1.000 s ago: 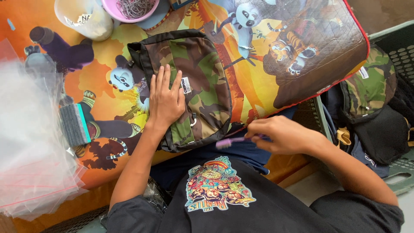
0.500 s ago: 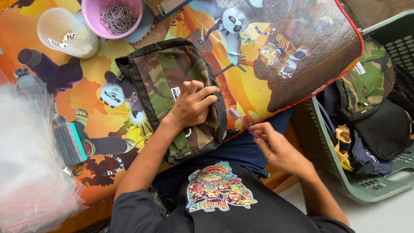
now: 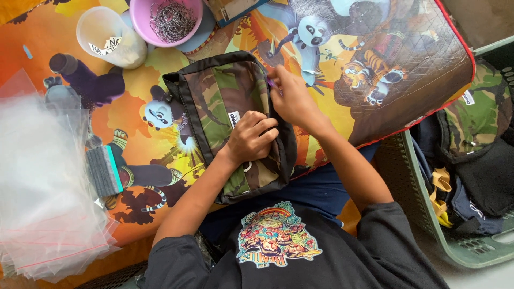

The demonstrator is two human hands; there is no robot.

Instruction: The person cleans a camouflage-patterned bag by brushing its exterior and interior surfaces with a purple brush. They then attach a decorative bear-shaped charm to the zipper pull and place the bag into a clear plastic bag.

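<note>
Here, pressing down with the left hand (image 3: 250,140), fingers curled tight into the cloth beside the small white label, pinning a camouflage bag (image 3: 230,115) flat on the table cover (image 3: 342,123). Reaching with the right hand (image 3: 292,99) to the bag's top corner, fingertips pinched shut there around a sliver of something purple (image 3: 268,81); cannot tell whether gripping that sliver, the black edging, or both. Judging by this, busy at the bag's upper edge, with the middle held firm against sliding. Calls next, likely, for keeping the pin steady and working fine and close at that corner, not tugging the cloth askew. Lying lengthwise before the body, the bag, its black border uppermost. Farther out, above: a pink bowl (image 3: 140,33) of small metal chains and a clear cup (image 3: 110,37). To the left, a grey block with a teal edge (image 3: 103,171) and a heap of clear plastic sleeves (image 3: 43,198). To the right, off the table, a green basket (image 3: 428,214) with more camouflage bags (image 3: 479,115) inside
</note>
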